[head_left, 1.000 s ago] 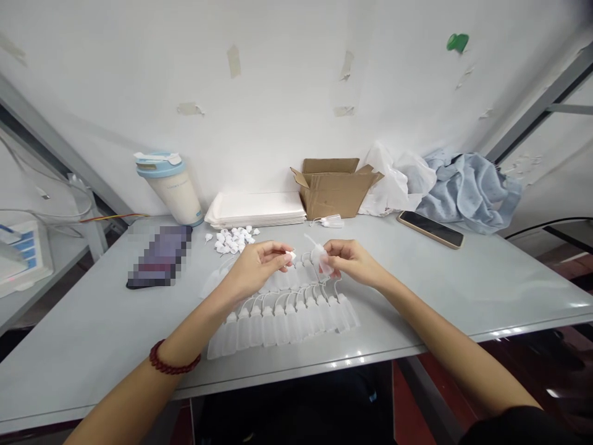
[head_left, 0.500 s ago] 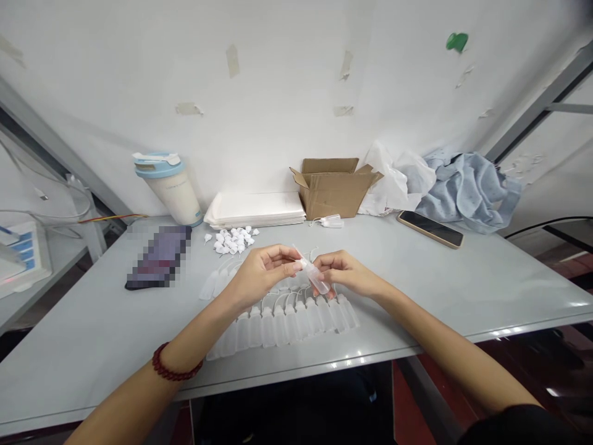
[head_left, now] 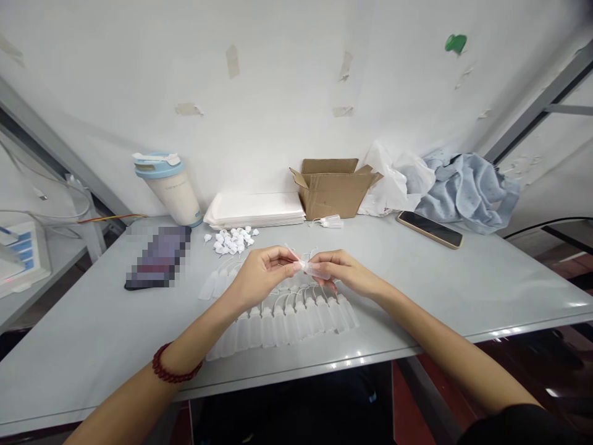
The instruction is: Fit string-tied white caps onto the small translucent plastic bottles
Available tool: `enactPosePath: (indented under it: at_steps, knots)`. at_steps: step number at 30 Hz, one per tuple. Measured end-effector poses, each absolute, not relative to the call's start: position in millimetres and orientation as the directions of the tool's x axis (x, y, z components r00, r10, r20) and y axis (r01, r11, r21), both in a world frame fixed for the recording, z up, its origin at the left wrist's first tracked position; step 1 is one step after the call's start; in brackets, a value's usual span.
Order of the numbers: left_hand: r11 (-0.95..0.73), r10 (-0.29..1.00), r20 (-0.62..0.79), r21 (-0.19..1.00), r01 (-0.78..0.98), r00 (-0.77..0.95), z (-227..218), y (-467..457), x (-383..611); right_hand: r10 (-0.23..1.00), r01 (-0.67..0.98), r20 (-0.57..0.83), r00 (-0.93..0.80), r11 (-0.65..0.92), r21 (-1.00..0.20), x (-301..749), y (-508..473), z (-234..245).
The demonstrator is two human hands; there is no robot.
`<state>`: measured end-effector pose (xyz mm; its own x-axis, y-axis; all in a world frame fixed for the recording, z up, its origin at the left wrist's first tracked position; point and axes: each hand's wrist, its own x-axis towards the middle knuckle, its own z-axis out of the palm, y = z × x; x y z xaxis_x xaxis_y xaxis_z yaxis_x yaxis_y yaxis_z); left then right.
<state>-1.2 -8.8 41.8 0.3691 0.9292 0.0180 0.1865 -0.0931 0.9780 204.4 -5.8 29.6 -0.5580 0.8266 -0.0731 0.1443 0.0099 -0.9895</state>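
Note:
My left hand (head_left: 264,275) pinches the white cap end of a small translucent plastic bottle (head_left: 317,272) between thumb and fingers. The bottle's body lies in the closed fingers of my right hand (head_left: 349,271), almost level, above the table. A thin pale tip sticks up past my left fingers. Below both hands, a row of similar translucent bottles (head_left: 280,324) with thin curved white tubes lies side by side. Another group of them behind is partly covered by my hands. Beyond my left hand is a pile of small white caps (head_left: 234,241).
Along the wall stand a tumbler (head_left: 169,188), a stack of white sheets (head_left: 257,210), an open cardboard box (head_left: 336,194), a plastic bag (head_left: 393,179) and blue cloth (head_left: 470,191). A phone (head_left: 430,230) lies right, a blurred dark item (head_left: 160,256) left. One bottle (head_left: 331,221) lies before the box.
The bottle between my hands has turned from slanting downward to nearly level. My right fingers have closed further over its body; my left hand has barely moved.

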Motion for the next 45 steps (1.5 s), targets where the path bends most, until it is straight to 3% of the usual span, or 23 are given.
enactPosePath:
  at_steps: [8, 19, 27, 33, 39, 45]
  knots:
    - [-0.039, 0.927, -0.034, 0.982, 0.186, 0.374, 39, -8, -3, 0.839, 0.114, -0.06, -0.54, 0.003, -0.993, 204, -7, 26]
    - [-0.103, 0.928, 0.033, 0.98, 0.17, 0.371, 38, -9, -2, 0.822, 0.043, -0.084, -0.563, -0.073, -0.996, 203, -8, 26]
    - [-0.013, 0.858, -0.151, 0.949, 0.314, 0.491, 40, -8, -3, 0.809, 0.057, -0.097, -0.58, -0.078, -0.995, 202, -9, 24]
    - [-0.094, 0.879, -0.093, 0.928, 0.361, 0.468, 45, -12, -2, 0.806, 0.071, -0.114, -0.581, -0.09, -0.993, 203, -10, 25]
    - [-0.267, 0.887, 0.052, 0.869, 0.416, 0.46, 40, -17, 2, 0.798, 0.073, -0.124, -0.589, -0.101, -0.992, 202, -8, 23]
    - [-0.187, 0.932, 0.04, 0.905, 0.383, 0.359, 38, -14, 2, 0.818, 0.024, -0.064, -0.572, -0.062, -0.998, 202, -5, 20]
